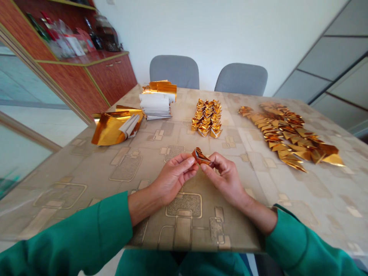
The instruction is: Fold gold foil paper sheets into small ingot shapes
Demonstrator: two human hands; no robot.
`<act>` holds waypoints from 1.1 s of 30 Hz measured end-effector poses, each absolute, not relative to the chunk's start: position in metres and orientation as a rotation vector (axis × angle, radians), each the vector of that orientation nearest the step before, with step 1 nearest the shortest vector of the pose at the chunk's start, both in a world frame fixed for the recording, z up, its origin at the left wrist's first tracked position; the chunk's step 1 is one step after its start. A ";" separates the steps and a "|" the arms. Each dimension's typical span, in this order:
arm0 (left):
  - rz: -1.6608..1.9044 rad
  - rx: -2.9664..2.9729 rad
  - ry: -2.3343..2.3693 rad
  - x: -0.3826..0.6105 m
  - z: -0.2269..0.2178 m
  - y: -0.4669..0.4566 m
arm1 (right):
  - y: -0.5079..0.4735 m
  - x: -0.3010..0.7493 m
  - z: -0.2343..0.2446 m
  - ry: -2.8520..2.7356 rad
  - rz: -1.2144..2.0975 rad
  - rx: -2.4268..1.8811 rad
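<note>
Between my two hands, above the near middle of the table, is a small folded gold paper ingot point(201, 156). My left hand point(176, 172) pinches its left end between thumb and fingers. On its right end, my right hand point(222, 174) is closed, thumb in front and fingers curled behind. Straight ahead stand rows of finished gold paper ingots point(206, 117), packed close together. To the right lie long overlapping lines of flat folded gold paper pieces point(287, 134).
A patterned cloth covers the table point(184, 226). At the far left are a stack of white-backed gold paper point(156, 105) and loose curled gold sheets point(110, 128). Two grey chairs point(174, 71) stand behind the table, and a red-brown cabinet point(112, 76) is at the left.
</note>
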State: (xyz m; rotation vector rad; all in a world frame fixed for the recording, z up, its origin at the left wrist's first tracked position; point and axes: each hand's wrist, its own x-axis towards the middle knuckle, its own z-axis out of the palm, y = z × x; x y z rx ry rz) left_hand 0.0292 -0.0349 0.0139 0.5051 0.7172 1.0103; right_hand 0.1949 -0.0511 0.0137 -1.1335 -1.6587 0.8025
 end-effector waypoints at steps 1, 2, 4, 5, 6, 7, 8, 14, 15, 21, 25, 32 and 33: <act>1.010 0.497 0.718 0.029 0.014 -0.035 | -0.051 0.195 0.013 -1.663 0.801 -1.131; 1.010 0.487 0.720 0.029 0.014 -0.035 | -0.051 0.195 0.013 -1.667 0.804 -1.128; 1.017 0.469 0.726 0.030 0.014 -0.034 | -0.051 0.195 0.013 -1.673 0.813 -1.124; 1.021 0.463 0.731 0.030 0.014 -0.034 | -0.051 0.195 0.013 -1.676 0.817 -1.124; 1.024 0.461 0.737 0.030 0.014 -0.034 | -0.051 0.195 0.013 -1.679 0.817 -1.124; 1.025 0.462 0.743 0.030 0.014 -0.034 | -0.050 0.195 0.013 -1.684 0.814 -1.126; 1.025 0.466 0.748 0.030 0.014 -0.034 | -0.050 0.194 0.013 -1.691 0.808 -1.128; 1.038 0.515 0.751 0.030 0.012 -0.035 | -0.051 0.193 0.015 -1.748 0.727 -1.167; 1.041 0.522 0.748 0.030 0.012 -0.035 | -0.051 0.192 0.015 -1.751 0.724 -1.170; 1.057 0.556 0.756 0.030 0.009 -0.035 | -0.051 0.190 0.013 -1.752 0.745 -1.166; 1.071 0.593 0.770 0.030 0.009 -0.036 | -0.051 0.191 0.013 -1.759 0.753 -1.152; 1.088 0.616 0.771 0.030 0.010 -0.036 | -0.050 0.191 0.012 -1.763 0.735 -1.170; 1.083 0.619 0.765 0.031 0.010 -0.036 | -0.050 0.191 0.012 -1.763 0.736 -1.171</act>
